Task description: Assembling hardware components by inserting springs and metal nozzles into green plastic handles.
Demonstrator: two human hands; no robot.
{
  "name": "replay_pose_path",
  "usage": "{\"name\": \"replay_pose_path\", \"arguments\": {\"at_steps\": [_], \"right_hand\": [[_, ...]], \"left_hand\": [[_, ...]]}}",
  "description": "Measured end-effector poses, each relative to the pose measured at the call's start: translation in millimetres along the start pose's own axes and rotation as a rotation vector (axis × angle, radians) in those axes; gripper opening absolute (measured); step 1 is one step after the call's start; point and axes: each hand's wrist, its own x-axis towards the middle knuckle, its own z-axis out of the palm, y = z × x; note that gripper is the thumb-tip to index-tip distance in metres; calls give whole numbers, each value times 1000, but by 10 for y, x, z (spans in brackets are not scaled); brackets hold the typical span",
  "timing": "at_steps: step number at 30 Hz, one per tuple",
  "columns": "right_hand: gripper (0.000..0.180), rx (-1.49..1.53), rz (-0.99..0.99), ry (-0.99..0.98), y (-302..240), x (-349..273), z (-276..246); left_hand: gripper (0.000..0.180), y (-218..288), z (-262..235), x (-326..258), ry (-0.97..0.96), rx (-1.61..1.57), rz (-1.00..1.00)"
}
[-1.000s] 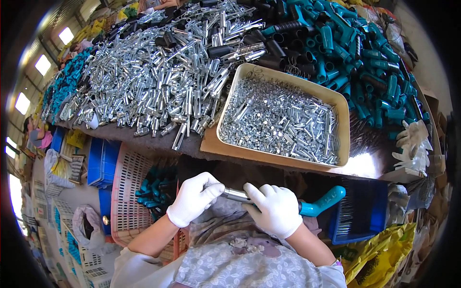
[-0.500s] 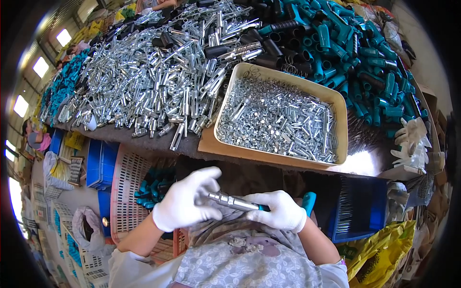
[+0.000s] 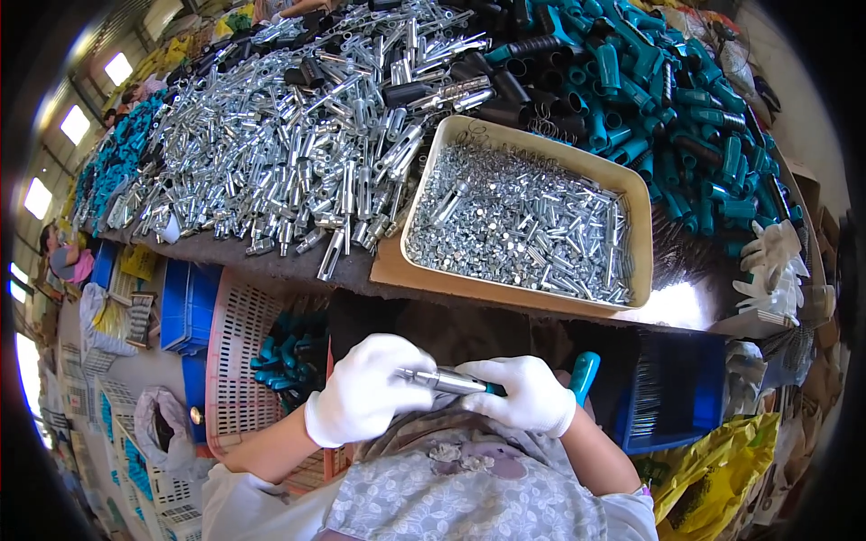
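In front of my apron I hold a shiny metal shaft (image 3: 454, 382) with a teal collar at its right end. My right hand (image 3: 523, 394), in a white glove, is closed around that teal end. My left hand (image 3: 370, 389), gloved the same way, has its fingers closed around the shaft's other end. Beside my right wrist a rounded teal handle (image 3: 585, 374) sticks up; whether it belongs to the same tool is hidden by the hand. Beyond my hands a cream tray (image 3: 643, 248) holds small metal pins, bits and springs.
Heaped metal sleeves (image 3: 298, 153) cover the bench's left and middle, with teal handles (image 3: 713, 135) at the right. Below the bench stand a pink perforated basket (image 3: 239, 361) and a dark-filled blue bin (image 3: 672, 437). A yellow bag (image 3: 722, 469) lies right; white gloves (image 3: 771, 270) hang above it.
My left hand has moved right and closed over the shaft's free end, where its fingers were apart before. My right hand keeps its hold almost unmoved.
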Motion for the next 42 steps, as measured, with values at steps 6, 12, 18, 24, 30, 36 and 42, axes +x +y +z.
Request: {"name": "replay_pose_path", "arguments": {"at_steps": [6, 12, 18, 24, 30, 36, 42], "right_hand": [[39, -73, 20, 20, -9, -7, 12], [38, -59, 11, 68, 19, -20, -21], [39, -70, 7, 33, 32, -20, -6], [41, -103, 35, 39, 27, -40, -16], [47, 371, -37, -108, 179, -51, -159], [45, 1224, -161, 510, -51, -10, -54], [35, 1780, 348, 1097, 305, -24, 129]], "left_hand": [[27, -13, 14, -99, -54, -512, -763], [24, -42, 21, -37, 23, 23, -51], [26, -26, 124, 9, 3, -257, -236], [26, 32, 68, 29, -96, -251, -584], [17, 41, 71, 262, 54, -148, 127], [91, -163, 272, 63, -75, -279, -132], [56, -223, 219, -394, -48, -205, -184]]}}
